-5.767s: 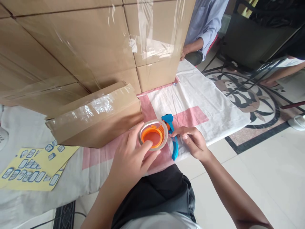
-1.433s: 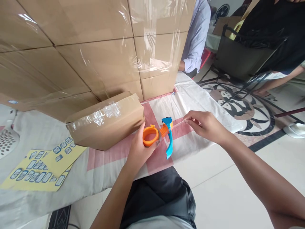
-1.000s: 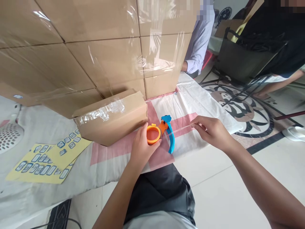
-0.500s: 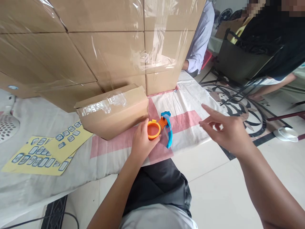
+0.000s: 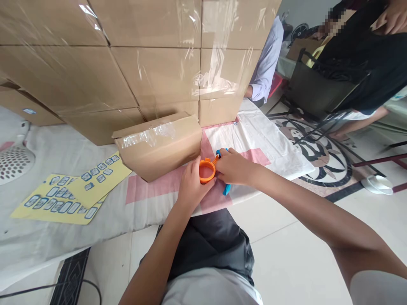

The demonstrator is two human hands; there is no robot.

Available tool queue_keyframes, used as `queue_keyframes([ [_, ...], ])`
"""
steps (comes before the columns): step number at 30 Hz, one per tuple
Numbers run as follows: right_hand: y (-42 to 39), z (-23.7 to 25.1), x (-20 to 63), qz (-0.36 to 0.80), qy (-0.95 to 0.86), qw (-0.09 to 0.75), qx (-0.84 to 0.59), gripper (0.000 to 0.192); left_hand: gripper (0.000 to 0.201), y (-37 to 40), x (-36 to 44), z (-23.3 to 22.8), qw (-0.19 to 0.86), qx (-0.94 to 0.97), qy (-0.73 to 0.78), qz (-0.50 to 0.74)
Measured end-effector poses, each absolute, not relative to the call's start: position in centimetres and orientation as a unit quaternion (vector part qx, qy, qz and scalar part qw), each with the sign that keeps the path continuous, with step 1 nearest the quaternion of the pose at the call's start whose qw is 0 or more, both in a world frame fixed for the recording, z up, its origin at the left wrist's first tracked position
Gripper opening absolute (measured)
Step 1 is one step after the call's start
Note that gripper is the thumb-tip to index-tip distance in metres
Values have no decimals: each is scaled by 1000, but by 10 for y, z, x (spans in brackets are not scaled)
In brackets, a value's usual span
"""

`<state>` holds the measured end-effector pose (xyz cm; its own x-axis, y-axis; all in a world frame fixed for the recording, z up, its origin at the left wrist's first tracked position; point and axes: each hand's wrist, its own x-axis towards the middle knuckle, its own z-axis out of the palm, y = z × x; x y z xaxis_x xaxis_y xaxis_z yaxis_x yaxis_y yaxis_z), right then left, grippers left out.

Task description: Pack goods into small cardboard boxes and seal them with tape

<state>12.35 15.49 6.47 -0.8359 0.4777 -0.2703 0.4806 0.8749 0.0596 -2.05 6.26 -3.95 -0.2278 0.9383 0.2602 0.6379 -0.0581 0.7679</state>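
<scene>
One tape dispenser (image 5: 212,168), orange at its ring and blue at its handle, lies on the white-and-pink cloth (image 5: 273,142) that covers the worktop, just in front of one small cardboard box (image 5: 160,144); the left hand (image 5: 191,185) has its grip closed round the orange ring from the near side, thumb and fingers against the rim; the right hand (image 5: 233,166) lies over the blue handle, its grip curled about it, so that only two bits of blue show, one above the knuckles and one below the palm; whether tape sits on the ring cannot be told; the small box bears a strip of clear tape along its top edge and stands just before a wall of stacked cartons (image 5: 133,55), themselves taped and wrapped in clear film; to the left, two yellow sticker sheets (image 5: 76,192) lie overlapping on the cloth, well apart from the hands; beyond the cartons a person's pale blue sleeve (image 5: 267,63) shows; one black bag (image 5: 321,87) stands on the patterned floor at the right.
</scene>
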Motion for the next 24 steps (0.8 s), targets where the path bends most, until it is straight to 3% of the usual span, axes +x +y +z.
queue_keyframes([
  [9,162,75,120,-82,936,164,301,23,80,60,-23,-38,193,588,661,423],
  [18,157,73,125,115,982,92,114,24,79,60,-27,-34,216,533,677,459],
  [24,164,84,132,162,984,60,52,28,78,57,-27,-28,238,520,675,465],
])
